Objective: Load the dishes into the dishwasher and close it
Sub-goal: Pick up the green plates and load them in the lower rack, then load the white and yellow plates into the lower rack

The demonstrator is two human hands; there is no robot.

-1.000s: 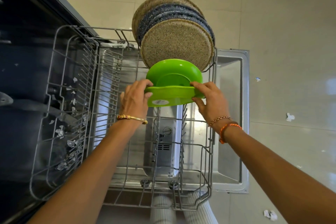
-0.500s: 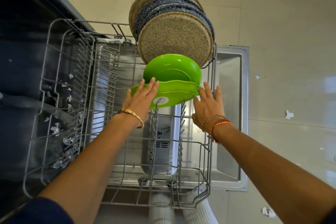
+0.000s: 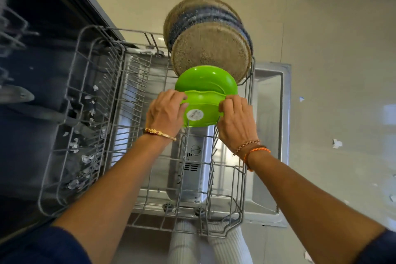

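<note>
in the lower rack, just in front of the upright speckled plates, you hold the green bowl on edge between both hands, left hand and right hand fingers curled round opposite rims, equally near.

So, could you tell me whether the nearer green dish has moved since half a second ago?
Yes. The nearer green dish has tipped upright against the green plate, both hands gripping its edges.
</note>
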